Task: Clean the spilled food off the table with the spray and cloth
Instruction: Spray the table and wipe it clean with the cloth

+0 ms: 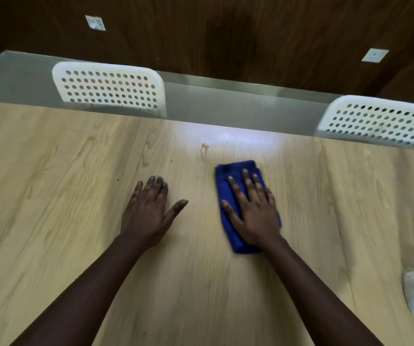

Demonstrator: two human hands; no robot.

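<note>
One folded blue cloth [228,188] under flat right hand [253,211], straight fingers [246,179], left hand [148,208] splayed

1 view only, from the person's head: it looks forward and steeply down across the table [51,171], close over both forearms, facing 2 chairs [111,88] at the far edge and the wall [226,33] behind.

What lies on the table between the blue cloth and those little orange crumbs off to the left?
The left hand rests flat on the table, roughly between the blue cloth under the right hand and the orange crumbs. Nothing else visible blocks the way.
</note>
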